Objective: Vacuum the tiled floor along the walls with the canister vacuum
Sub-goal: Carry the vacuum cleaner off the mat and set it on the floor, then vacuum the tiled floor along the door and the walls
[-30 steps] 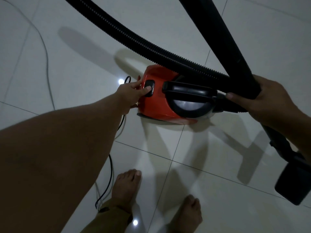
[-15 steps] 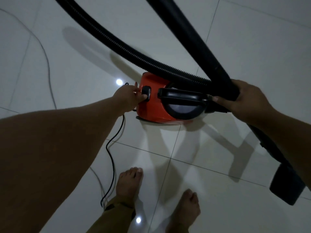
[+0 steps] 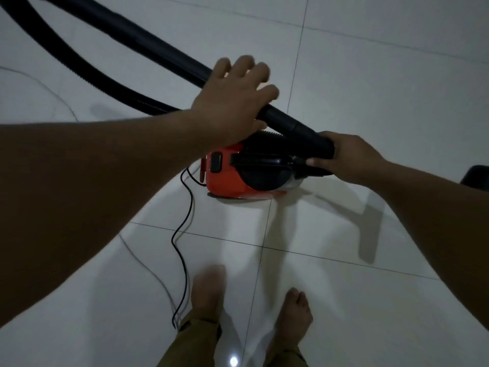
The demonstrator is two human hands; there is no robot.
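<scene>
Red-and-black canister vacuum [image 3: 238, 176] sits mid-frame; my right hand [image 3: 352, 154] wraps its rigid black wand [image 3: 296, 125] for steering, left hand [image 3: 232, 102] spread above.

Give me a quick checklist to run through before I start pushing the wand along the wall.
1. Right hand closed on the black rigid wand: ok.
2. Left hand has a grip on the wand: not ok; fingers spread, blurred, only resting over it.
3. Thin black power cord clear of the bare feet: not ok; it trails down just beside the left foot.
4. Orange canister vacuum upright on the white tiled floor: ok.
5. Black ribbed hose free of kinks: ok where visible.
6. Motor running: cannot tell.
</scene>
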